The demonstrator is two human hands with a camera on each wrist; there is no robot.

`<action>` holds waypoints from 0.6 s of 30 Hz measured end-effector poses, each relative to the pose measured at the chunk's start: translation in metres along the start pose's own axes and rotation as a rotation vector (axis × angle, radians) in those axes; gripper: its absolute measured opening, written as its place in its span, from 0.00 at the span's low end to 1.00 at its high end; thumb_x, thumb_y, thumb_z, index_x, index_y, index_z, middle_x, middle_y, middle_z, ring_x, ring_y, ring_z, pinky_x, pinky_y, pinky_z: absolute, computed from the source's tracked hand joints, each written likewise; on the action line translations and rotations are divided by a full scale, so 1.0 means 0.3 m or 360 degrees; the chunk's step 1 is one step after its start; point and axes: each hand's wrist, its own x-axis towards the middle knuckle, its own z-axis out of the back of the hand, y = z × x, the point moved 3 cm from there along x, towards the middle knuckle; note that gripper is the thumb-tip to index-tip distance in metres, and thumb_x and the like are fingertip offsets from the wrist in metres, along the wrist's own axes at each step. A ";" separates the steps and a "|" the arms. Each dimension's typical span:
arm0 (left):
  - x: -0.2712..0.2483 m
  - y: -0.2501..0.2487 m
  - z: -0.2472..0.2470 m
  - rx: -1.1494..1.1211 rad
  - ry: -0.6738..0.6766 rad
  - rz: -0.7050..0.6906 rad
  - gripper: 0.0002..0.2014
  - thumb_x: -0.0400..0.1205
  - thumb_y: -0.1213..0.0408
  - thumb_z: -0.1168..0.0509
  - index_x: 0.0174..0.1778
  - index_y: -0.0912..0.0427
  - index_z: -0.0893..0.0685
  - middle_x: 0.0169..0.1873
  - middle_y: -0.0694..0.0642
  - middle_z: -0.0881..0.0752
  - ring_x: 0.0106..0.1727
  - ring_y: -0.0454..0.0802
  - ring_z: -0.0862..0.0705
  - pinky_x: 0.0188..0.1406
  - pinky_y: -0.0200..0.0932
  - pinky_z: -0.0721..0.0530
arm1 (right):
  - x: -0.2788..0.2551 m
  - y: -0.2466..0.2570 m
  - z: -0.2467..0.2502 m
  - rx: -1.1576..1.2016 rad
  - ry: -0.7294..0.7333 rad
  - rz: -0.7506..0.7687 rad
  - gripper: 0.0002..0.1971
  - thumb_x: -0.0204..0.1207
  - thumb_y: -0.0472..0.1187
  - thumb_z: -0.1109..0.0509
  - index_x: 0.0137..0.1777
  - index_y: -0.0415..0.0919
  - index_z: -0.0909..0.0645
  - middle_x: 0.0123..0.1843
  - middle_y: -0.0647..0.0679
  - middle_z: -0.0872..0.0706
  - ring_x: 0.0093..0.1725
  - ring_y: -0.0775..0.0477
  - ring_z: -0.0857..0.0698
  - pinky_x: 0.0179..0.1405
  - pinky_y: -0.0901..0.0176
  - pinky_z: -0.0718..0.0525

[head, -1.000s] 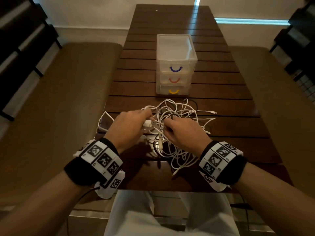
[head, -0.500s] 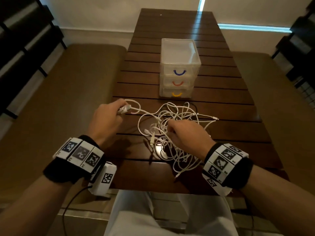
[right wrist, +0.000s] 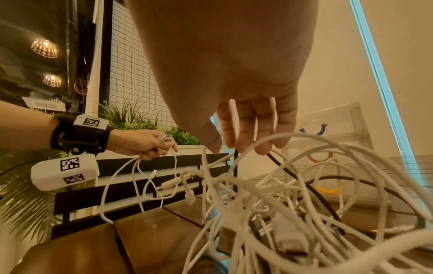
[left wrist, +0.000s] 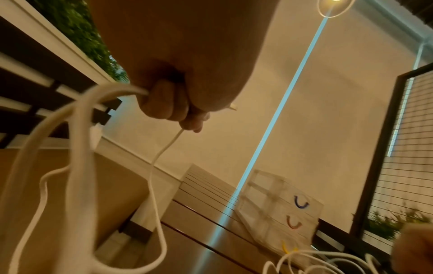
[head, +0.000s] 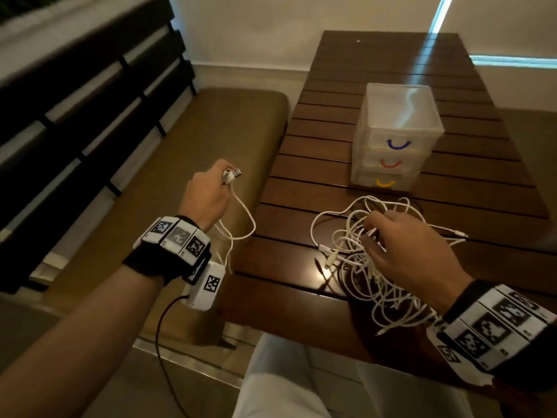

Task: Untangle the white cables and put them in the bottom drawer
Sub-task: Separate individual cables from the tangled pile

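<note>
The left hand point(head: 208, 196) pinches a white cable point(head: 241, 212) just behind its USB plug point(head: 232, 175), fingers curled round the cord; the cable hangs in loose loops off the table's point(head: 301, 285) 9 o'clock edge. The right hand point(head: 413, 254) has its fingers curled into the tangle of white cables point(head: 361, 267), holding strands at the near table centre. A dark cable point(right wrist: 302, 178) threads through the tangle. At 12 o'clock stands the clear drawer unit point(head: 398, 137), its bottom drawer point(head: 384, 183), the yellow-handled one, shut. The hanging loops could catch on the table edge, or a hard tug could tighten knots and drag the tangle.
</note>
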 end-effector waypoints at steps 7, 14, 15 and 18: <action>0.057 0.108 0.096 0.0022 -0.0140 0.0225 0.13 0.82 0.71 0.42 0.52 0.54 0.14 0.46 0.54 0.11 0.50 0.55 0.15 0.50 0.51 0.17 | 0.001 0.008 -0.020 -0.0022 0.0014 -0.0001 0.08 0.81 0.49 0.35 0.53 0.47 0.20 0.44 0.53 0.22 0.40 0.52 0.25 0.34 0.61 0.29; 0.027 0.110 0.031 0.0132 0.0254 0.0187 0.15 0.86 0.68 0.46 0.50 0.47 0.17 0.48 0.50 0.11 0.50 0.51 0.13 0.57 0.56 0.14 | -0.006 0.012 -0.027 -0.0014 -0.0015 -0.0003 0.07 0.81 0.48 0.33 0.54 0.48 0.19 0.47 0.51 0.18 0.40 0.54 0.27 0.34 0.61 0.30; 0.027 0.105 0.032 0.0107 0.0218 0.0200 0.15 0.87 0.68 0.46 0.50 0.47 0.17 0.48 0.50 0.11 0.49 0.51 0.12 0.57 0.56 0.14 | -0.008 0.010 -0.027 -0.0008 -0.0022 0.0003 0.07 0.81 0.48 0.32 0.55 0.48 0.19 0.48 0.50 0.17 0.40 0.54 0.27 0.35 0.62 0.30; 0.038 0.061 0.056 -0.0235 0.0065 0.0199 0.15 0.86 0.71 0.47 0.51 0.50 0.17 0.39 0.51 0.11 0.36 0.50 0.14 0.44 0.52 0.12 | -0.010 0.001 -0.022 -0.0007 -0.0018 0.0009 0.08 0.81 0.47 0.32 0.57 0.47 0.19 0.49 0.50 0.16 0.41 0.55 0.29 0.36 0.62 0.31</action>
